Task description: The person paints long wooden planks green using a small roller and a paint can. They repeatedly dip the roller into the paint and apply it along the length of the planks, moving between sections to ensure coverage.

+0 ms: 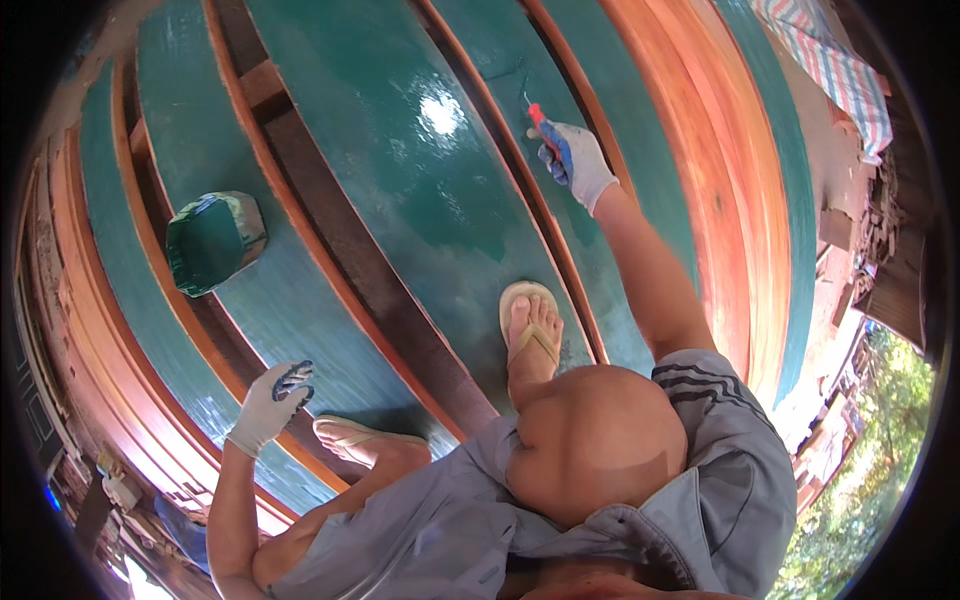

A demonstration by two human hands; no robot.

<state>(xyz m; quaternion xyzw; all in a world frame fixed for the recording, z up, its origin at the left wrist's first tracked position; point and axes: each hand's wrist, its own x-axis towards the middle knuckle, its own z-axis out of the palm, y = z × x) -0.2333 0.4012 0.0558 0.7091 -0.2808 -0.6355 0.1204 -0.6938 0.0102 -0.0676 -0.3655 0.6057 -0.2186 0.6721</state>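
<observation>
My right hand (578,165), in a white work glove with a blue-coated palm, is closed round the red handle of a paint roller (536,114). The roller's thin wire frame reaches away over a wet green board (505,65); its head blends into the green paint and is hard to make out. My left hand (270,408), gloved the same way, hangs over the boards near my left foot with its fingers loosely curled and apart, holding nothing. Beyond it, to the far left, a cut-open container (252,222) with dark green paint inside stands on a painted board.
Long planks with orange-brown edges lie side by side, with dark gaps (330,190) between them. Bare reddish wood (715,170) runs along the right. My sandalled feet (530,335) rest among the boards. A striped sheet (835,65) lies at the far right, near stacked wood scraps.
</observation>
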